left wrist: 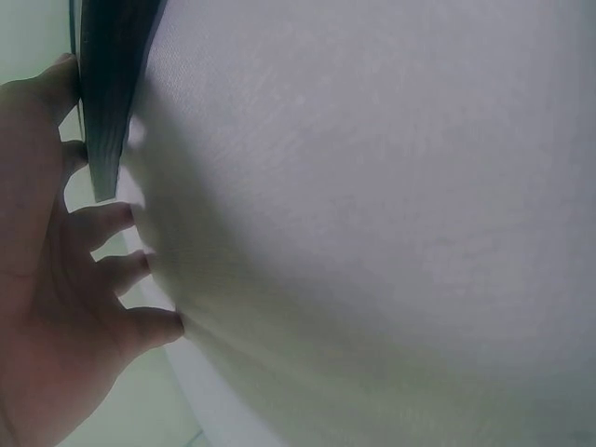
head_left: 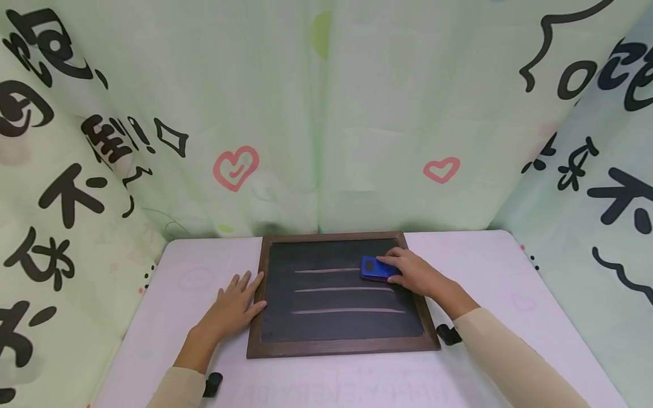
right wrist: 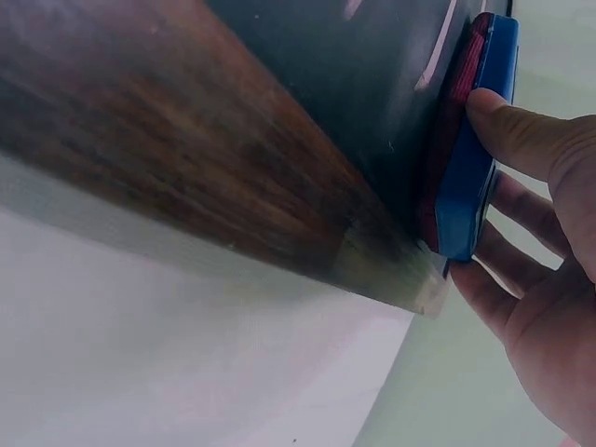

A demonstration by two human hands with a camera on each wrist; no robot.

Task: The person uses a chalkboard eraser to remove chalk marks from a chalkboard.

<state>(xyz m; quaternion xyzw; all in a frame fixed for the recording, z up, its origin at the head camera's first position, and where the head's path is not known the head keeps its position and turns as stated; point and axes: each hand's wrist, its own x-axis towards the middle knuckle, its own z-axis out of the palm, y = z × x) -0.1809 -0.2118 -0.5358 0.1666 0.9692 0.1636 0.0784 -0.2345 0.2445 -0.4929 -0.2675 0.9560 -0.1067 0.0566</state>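
Note:
A blackboard (head_left: pixel 331 326) in a brown wooden frame lies flat on the table, with three pale chalk lines (head_left: pixel 347 289) across it. My right hand (head_left: pixel 420 272) grips a blue chalkboard eraser (head_left: pixel 375 267) with thumb and fingers, over the right end of the top line. In the right wrist view the eraser's dark red felt (right wrist: pixel 456 121) faces the board. At the left edge of the frame, my left hand (head_left: pixel 230 306) lies with fingers spread, thumb and forefinger touching the wood. Its other fingertips (left wrist: pixel 166 323) rest on the tabletop in the left wrist view.
The white table (head_left: pixel 178 317) extends around the board on both sides and in front. Behind and to the sides hang pale green curtains (head_left: pixel 367 113) with black writing and pink hearts. A black wrist device (head_left: pixel 213 385) sits under the left wrist, another (head_left: pixel 449 334) under the right.

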